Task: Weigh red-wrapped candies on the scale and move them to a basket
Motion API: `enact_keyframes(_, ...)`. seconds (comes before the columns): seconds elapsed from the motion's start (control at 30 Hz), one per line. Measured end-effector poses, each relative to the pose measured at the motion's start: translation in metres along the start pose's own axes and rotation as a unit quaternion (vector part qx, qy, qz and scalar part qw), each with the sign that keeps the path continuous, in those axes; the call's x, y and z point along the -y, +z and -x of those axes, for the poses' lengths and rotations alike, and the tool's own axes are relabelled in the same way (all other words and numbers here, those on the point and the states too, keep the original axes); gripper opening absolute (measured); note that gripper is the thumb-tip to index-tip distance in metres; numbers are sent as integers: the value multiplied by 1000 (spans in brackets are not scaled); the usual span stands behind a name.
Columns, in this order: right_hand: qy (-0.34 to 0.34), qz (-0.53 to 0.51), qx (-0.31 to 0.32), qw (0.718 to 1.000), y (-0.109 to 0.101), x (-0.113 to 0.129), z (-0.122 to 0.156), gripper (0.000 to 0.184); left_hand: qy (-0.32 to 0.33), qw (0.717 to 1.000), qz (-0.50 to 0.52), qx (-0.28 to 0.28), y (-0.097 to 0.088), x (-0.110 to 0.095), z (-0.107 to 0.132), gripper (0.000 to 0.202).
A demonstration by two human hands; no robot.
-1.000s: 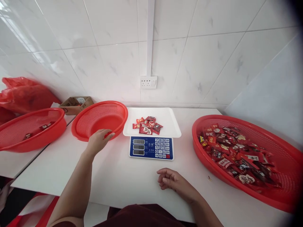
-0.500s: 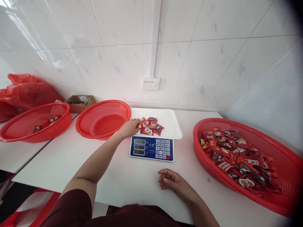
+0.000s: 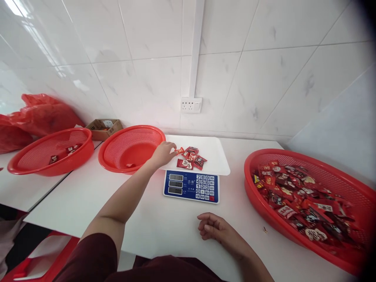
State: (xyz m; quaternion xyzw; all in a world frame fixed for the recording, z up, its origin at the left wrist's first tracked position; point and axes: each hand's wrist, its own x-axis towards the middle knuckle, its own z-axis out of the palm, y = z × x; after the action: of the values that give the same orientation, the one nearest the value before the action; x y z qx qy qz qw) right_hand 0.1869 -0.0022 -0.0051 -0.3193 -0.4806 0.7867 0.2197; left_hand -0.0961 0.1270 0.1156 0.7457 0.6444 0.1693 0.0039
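My left hand (image 3: 163, 154) reaches over the white weighing pan (image 3: 220, 156), its thumb and forefinger closed at the end of a small red wrapped candy (image 3: 179, 150). Several more wrapped candies (image 3: 192, 156) lie beside it on the pan, among them a larger red packet (image 3: 185, 164) with a pale label. In front of the pan is the blue scale panel (image 3: 191, 186) with keys and displays. My right hand (image 3: 213, 227) is low over the white table, fingers loosely curled and apart, holding nothing. A single red piece (image 3: 129, 165) lies in the middle red basket (image 3: 102, 160).
To the right, a large red basket (image 3: 249, 172) holds many wrapped candies (image 3: 299, 199). A further red basket (image 3: 17, 166) with a few candies stands left, near red plastic bags (image 3: 48, 115) and a cardboard box (image 3: 102, 131). A tiny scrap (image 3: 265, 230) lies on the table.
A red piece now shows inside the middle basket. My left hand has drawn slightly back from the candies, uncovering more of them. My right hand stays in place; the view has shifted slightly.
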Motion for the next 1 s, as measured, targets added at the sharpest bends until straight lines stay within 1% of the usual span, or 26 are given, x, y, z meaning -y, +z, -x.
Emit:
enact_keyframes(0.1,-6,-4,-9,1000,0,-1,1,29,1,1000,-13,14,17,-16,-13,16)
enact_keyframes(0.17,-10,-3,-12,1000,0,-1,3,29,-8,1000,-23,18,19,-19,-17,13)
enact_keyframes(0.2,-11,-2,-14,1000,1,-1,4,29,-16,999,-29,15,17,-18,-16,13)
enact_keyframes(0.3,-10,1,-13,1000,1,1,4,29,-60,997,-50,-14,-1,-6,-9,16)
enact_keyframes(0.4,-11,8,-3,1000,2,3,3,30,-122,986,-81,-86,-24,10,4,22)
enact_keyframes(0.43,-10,11,2,1000,2,4,3,29,-133,981,-84,-110,-29,14,8,22)
enact_keyframes(0.47,-9,12,6,1000,2,4,2,29,-134,980,-75,-124,-32,15,12,21)
enact_keyframes(0.5,-8,13,11,1000,2,5,2,29,-121,984,-53,-122,-32,14,15,19)
enact_keyframes(0.53,-7,13,15,1000,2,5,2,29,-93,990,-19,-102,-30,10,18,17)
enact_keyframes(0.6,-5,14,19,1000,2,6,1,29,-10,998,56,-29,-20,-2,21,14)
enact_keyframes(0.67,-7,10,17,1000,2,6,2,29,61,993,93,30,-7,-18,22,11)
enact_keyframes(0.7,-8,7,13,1000,2,5,2,29,81,991,95,48,-1,-24,21,9)
enact_keyframes(0.77,-12,1,1,1000,2,5,2,29,93,989,89,71,8,-34,19,4)
enact_keyframes(0.87,-16,-1,-7,1000,2,3,4,29,87,988,87,94,13,-38,15,5)
enact_keyframes(1.0,-17,-2,-3,1000,2,1,4,29,67,989,96,87,12,-38,14,8)
